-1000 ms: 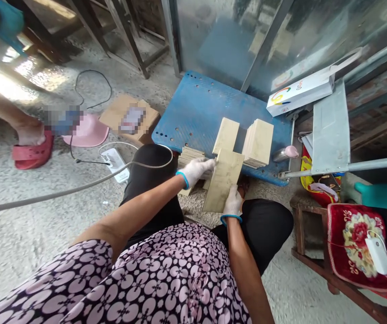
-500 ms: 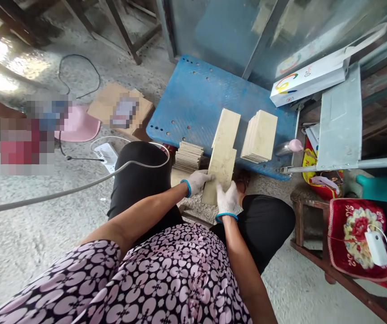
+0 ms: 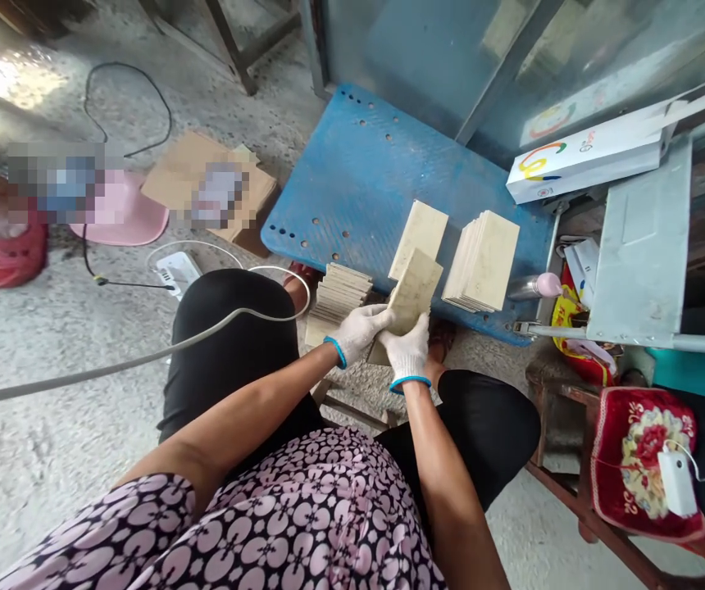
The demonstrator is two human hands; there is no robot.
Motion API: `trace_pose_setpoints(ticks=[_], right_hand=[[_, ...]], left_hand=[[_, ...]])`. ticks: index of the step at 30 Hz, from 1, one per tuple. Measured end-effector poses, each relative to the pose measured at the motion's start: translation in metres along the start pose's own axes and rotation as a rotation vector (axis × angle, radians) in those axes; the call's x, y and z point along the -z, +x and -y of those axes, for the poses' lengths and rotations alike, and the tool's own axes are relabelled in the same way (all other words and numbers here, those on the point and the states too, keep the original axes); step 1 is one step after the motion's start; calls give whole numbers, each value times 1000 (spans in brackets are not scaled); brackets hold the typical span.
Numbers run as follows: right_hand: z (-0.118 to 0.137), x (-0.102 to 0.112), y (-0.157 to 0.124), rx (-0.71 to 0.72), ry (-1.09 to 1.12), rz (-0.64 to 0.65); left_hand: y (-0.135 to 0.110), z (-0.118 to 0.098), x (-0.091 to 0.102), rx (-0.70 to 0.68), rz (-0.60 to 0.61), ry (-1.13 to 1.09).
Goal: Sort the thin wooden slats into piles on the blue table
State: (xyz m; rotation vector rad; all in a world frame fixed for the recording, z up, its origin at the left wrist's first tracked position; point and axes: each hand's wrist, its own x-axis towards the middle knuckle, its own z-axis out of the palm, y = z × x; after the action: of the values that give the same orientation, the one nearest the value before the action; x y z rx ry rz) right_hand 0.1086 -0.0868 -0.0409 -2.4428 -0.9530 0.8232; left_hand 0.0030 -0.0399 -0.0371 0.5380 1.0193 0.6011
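Both my hands wear white knit gloves with blue cuffs. My left hand point(image 3: 361, 332) is closed on the left edge of a thin pale wooden board point(image 3: 419, 283). On the same board's near right side, my right hand point(image 3: 407, 348) is closed as well. The board is tilted between my knees, and a bit of pale board also shows below the gloves. Just beyond it, another pale board point(image 3: 425, 232) lies on the blue platform point(image 3: 352, 180). A neat stack of boards point(image 3: 493, 258) stands to the right, and a looser stack point(image 3: 341, 293) sits to the left.
A grey cable point(image 3: 143, 360) runs across my left knee. Right of the platform are a pink-capped bottle point(image 3: 540, 286), a white paper bag point(image 3: 586, 160) and a stool with a red cushion point(image 3: 611, 459). Cardboard point(image 3: 180, 172) lies left, near another person's red shoe point(image 3: 8, 254).
The held board has turned from lying nearly flat to a steeper tilt. My hands have come closer together on it. The whole view has shifted slightly.
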Motion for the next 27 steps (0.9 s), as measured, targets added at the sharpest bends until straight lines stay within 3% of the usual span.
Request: trace_pose_setpoints(ticks=[3, 5, 7, 11, 16, 27], right_hand=[[15, 4, 37, 15, -12, 0], [28, 6, 62, 24, -62, -21], [43, 8, 86, 24, -122, -45], [67, 6, 128, -7, -176, -59], [79, -6, 164, -83, -281, -95], [90, -35, 188, -193, -336, -95]], left_hand=[[5, -6, 7, -52, -124, -84], [6, -6, 12, -28, -243, -32], [4, -4, 14, 13, -289, 66], [-6, 3, 12, 70, -245, 167], [-12, 8, 11, 30, -189, 238], [-8, 11, 24, 43, -203, 388]])
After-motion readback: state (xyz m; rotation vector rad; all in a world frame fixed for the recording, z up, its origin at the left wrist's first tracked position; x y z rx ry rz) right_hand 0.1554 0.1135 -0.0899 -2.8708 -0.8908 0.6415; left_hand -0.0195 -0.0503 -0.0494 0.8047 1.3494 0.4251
